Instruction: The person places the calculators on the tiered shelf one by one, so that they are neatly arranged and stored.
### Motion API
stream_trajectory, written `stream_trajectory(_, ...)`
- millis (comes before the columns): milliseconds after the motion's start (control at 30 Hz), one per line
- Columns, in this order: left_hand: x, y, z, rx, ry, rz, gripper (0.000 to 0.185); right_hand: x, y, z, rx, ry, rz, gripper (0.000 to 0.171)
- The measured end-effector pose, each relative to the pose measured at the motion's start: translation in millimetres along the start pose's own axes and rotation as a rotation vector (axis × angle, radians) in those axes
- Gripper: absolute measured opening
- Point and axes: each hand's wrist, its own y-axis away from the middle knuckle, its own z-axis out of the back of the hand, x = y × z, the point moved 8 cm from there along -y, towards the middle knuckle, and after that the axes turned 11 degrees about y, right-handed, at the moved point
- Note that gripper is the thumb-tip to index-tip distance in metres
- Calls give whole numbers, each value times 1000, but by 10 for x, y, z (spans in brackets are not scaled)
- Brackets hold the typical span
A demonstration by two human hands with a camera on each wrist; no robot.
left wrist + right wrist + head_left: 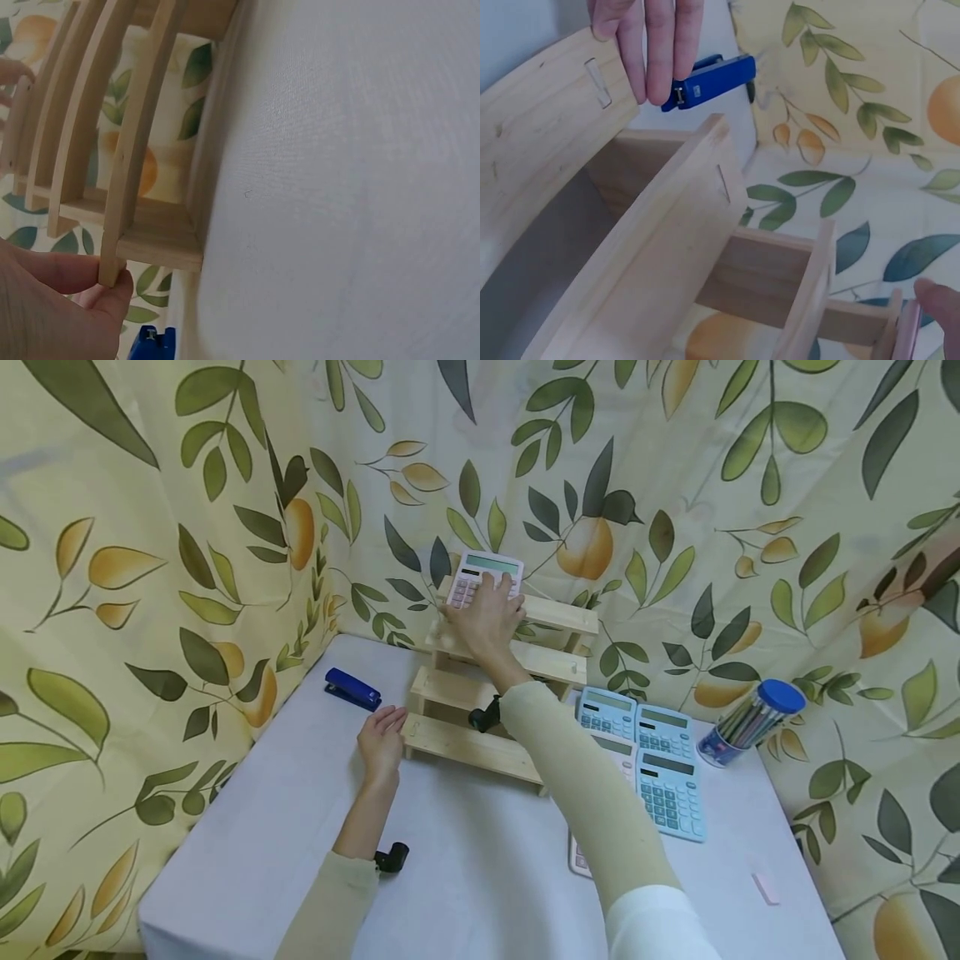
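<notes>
A tiered wooden rack [465,743] stands at the back of the table. My left hand [381,743] pinches the left end of its lowest step [124,187], thumb and fingers on either side of the board. On the top step, a pink calculator [491,562] leans with its screen up. My right hand [487,614] holds it, fingers over its face and side; the palm hides part of its keys. Left of the rack lies a blue stapler [352,689], close beyond the left hand's fingertips.
Several blue calculators [670,793] lie right of the rack, with pink calculators [617,745] partly covered by the right sleeve. Behind them stands a pen holder [720,745] with a blue top. A small pale pink strip [765,888] lies near the right edge. Leaf-patterned curtains [660,527] enclose the table.
</notes>
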Motion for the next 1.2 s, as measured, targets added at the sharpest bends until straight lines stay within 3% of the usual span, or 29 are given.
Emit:
stream_trajectory(267,11,6,-23,10,-8,1,66,-165,118,165,-26,-57,17,101)
stream_trajectory(500,1,-5,-5,-7,-25,16,63,-283,406,490,-107,-163,138,89)
stream_trajectory(633,-2,-17,10,-10,-15,27,63,-387,566,662,-139,-158,186,84)
stream_trajectory(1200,0,38,-13,0,-11,27,65,-1180,1174,1019,-180,-188,181,75)
